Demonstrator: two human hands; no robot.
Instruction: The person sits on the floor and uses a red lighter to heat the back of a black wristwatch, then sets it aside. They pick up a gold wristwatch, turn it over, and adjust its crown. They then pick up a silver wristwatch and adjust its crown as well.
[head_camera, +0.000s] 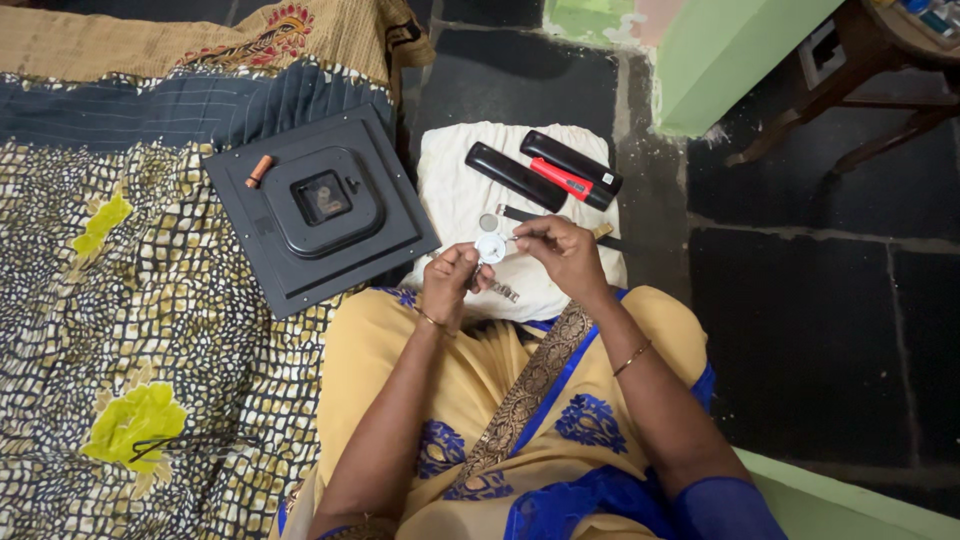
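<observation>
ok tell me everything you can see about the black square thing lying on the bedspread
The black square panel looks like the plastic back of a wall clock, lying face down and turned at an angle on the patterned bedspread. It has a stepped rim and a raised rounded-square centre holding a small dark mechanism with brownish parts. A small orange-brown cylinder rests near its upper left corner. Its right corner reaches the white cloth. Neither hand touches it.

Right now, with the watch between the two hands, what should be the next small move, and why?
Probably press the thin tool gently at the watch edge: the left hand grips the watch over the white cloth, and the right hand holds the tool's tip against it.
</observation>
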